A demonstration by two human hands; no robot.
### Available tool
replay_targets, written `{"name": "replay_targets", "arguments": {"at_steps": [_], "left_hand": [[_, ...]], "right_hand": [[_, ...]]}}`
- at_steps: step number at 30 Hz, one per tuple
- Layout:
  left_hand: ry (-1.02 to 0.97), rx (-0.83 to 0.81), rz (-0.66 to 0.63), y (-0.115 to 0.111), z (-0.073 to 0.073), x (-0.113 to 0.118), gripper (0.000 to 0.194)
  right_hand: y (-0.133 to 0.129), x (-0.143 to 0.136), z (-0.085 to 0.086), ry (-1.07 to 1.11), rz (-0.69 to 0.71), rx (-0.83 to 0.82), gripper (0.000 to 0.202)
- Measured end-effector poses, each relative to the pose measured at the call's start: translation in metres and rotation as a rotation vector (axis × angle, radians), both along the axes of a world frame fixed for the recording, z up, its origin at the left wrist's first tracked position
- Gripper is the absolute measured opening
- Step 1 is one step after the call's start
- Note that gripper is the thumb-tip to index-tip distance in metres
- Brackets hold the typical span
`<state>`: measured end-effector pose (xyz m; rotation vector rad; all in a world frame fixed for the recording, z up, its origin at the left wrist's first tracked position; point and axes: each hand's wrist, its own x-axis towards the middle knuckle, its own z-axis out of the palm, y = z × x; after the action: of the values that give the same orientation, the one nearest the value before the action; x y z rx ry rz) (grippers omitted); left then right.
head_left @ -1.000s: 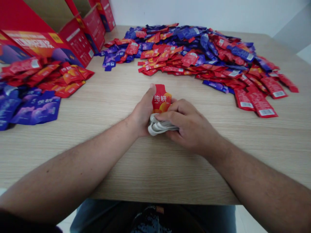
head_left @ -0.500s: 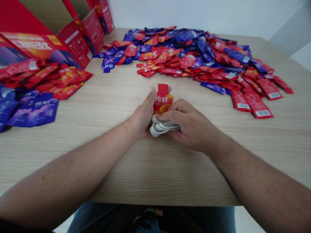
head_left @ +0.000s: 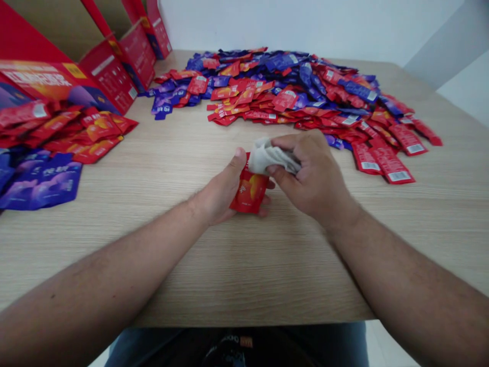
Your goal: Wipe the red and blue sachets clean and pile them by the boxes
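Head view: we see the left hand gripping a red sachet near the middle of the table, thumb on its left edge. The right hand clutches a crumpled white cloth and presses it on the sachet's top. Beyond them, far and to the right, lies a big pile of red and blue sachets; left we see a smaller heap, with red boxes behind it.
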<state>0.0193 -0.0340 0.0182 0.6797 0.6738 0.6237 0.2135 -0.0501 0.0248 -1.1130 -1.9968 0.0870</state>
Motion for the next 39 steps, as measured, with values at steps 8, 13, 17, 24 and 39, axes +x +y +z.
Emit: {"name": "replay_targets", "arguments": {"at_steps": [8,13,17,24,39], "left_hand": [[0.056,0.023,-0.021,0.000,-0.002,-0.001,0.081],[0.059,0.020,-0.015,0.000,-0.001,-0.001,0.082],[0.019,0.009,0.011,0.000,0.000,0.000,0.079],[-0.040,-0.016,0.064,0.004,0.002,0.004,0.079],[0.023,0.030,0.134,0.006,0.000,0.007,0.072]], "right_hand": [[0.006,0.005,-0.002,0.002,-0.060,0.021,0.035],[0.002,0.000,-0.002,0.003,-0.053,0.030,0.036],[-0.005,-0.006,-0.001,-0.018,0.074,-0.053,0.033],[-0.008,-0.009,-0.001,-0.040,0.084,-0.076,0.038],[0.001,0.002,-0.003,-0.165,0.295,-0.189,0.036]]}}
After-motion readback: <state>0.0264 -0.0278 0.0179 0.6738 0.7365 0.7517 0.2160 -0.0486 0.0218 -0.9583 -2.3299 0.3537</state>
